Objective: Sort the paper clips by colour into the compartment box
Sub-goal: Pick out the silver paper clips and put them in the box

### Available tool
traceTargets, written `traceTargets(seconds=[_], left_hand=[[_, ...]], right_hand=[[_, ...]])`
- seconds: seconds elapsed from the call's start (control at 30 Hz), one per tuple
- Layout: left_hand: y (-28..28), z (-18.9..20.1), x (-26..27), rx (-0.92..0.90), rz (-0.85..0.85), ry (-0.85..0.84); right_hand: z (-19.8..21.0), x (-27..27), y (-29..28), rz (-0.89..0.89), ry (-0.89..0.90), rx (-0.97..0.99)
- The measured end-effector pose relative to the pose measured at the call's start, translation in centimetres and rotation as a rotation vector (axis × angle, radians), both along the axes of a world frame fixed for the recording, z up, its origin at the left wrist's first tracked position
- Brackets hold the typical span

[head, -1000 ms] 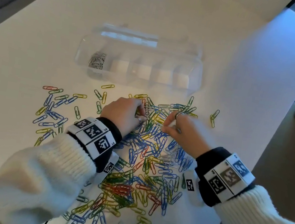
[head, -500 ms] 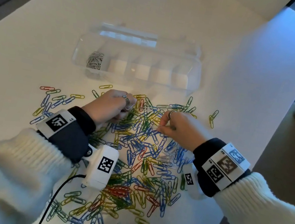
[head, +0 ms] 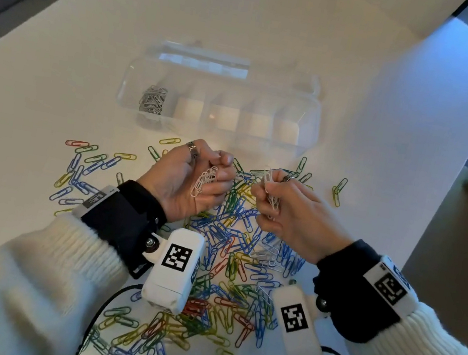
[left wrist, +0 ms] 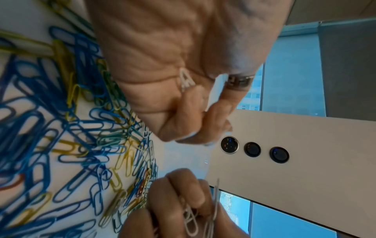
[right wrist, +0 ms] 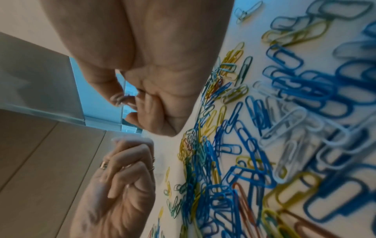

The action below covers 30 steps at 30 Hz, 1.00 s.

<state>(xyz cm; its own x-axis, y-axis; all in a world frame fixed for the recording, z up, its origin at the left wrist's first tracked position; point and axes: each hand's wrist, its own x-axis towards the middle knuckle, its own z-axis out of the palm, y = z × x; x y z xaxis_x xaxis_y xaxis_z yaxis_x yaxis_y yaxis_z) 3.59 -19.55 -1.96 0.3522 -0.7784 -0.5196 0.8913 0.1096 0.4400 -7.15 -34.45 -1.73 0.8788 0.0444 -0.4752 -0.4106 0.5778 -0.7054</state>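
Both of your hands are loaded with white clips right now: your left hand (head: 192, 178) is turned palm up with its fingers curled around a small bunch of white clips (head: 205, 179), and your right hand (head: 291, 215) pinches a second bunch of white clips (head: 271, 188) between thumb and fingertips, both lifted just above the mixed pile (head: 231, 257) on the table (head: 61, 55). The compartment box (head: 310, 119) sits just beyond the pile with its lid open, and only its leftmost compartment holds anything — a heap of silver clips (head: 153, 100). My read is that the step is carrying the whites over to a free compartment; pick the one next to the silver, bring your hands low over it before loosening your fingers, and release one hand at a time so nothing bounces into the neighbouring cell. Shake the bunch lightly first — a coloured clip could be hooked into it. A few white clips (head: 268, 252) lie in the pile near your right wrist, so one more sweep may be needed. The head view alone shows the box and which cells are free; the left wrist view shows a white clip end (left wrist: 186, 79) peeking from the crease of your closed palm, and the right wrist view gives a close look at white clips (right wrist: 289, 128) lying among the blue ones, though it blurs what your right fingertips hold
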Motion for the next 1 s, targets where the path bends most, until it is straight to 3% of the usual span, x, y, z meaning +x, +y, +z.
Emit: traceTargets(seconds=[0.13,0.2,0.23,0.37,0.43,0.53,0.73,0.87,0.93,1.0], left_hand=[[-0.3,-0.1,0.2,0.154,0.008,0.012],[-0.3,-0.2,0.2,0.305,0.005,-0.1],[-0.4,-0.3,0.3,0.407,-0.008,-0.243],[-0.7,-0.4,0.4,0.772,-0.242,-1.102],[-1.0,-0.7,0.4,0.824,-0.334,-1.281],[-1.5,-1.3,0.4,0.913,-0.453,-1.381],[-1.8,-1.7,0.4,0.974,-0.512,-1.453],[-1.2,-1.2,0.6,0.854,-0.438,-1.335],[-0.6,-0.8,0.4,0.755,-0.357,-1.106],[0.1,0.0,0.0,0.543,-0.215,-0.693]], right_hand=[[-0.1,0.2,0.5,-0.064,-0.069,0.096],[-0.2,0.2,0.6,-0.084,-0.118,0.13],[-0.3,0.2,0.6,-0.093,-0.135,0.159],[-0.6,-0.3,0.6,-0.107,-0.177,0.31],[-0.7,-0.6,0.7,-0.115,-0.201,0.363],[-1.0,-0.7,1.1,-0.129,-0.15,0.284],[-1.6,-0.9,1.1,-0.216,-0.037,-0.078],[-0.6,-1.3,-0.2,-0.194,-0.013,-0.168],[-0.3,-1.9,-1.1,-0.119,-0.004,-0.217],[-0.1,-2.6,-1.8,-0.02,0.02,-0.329]])
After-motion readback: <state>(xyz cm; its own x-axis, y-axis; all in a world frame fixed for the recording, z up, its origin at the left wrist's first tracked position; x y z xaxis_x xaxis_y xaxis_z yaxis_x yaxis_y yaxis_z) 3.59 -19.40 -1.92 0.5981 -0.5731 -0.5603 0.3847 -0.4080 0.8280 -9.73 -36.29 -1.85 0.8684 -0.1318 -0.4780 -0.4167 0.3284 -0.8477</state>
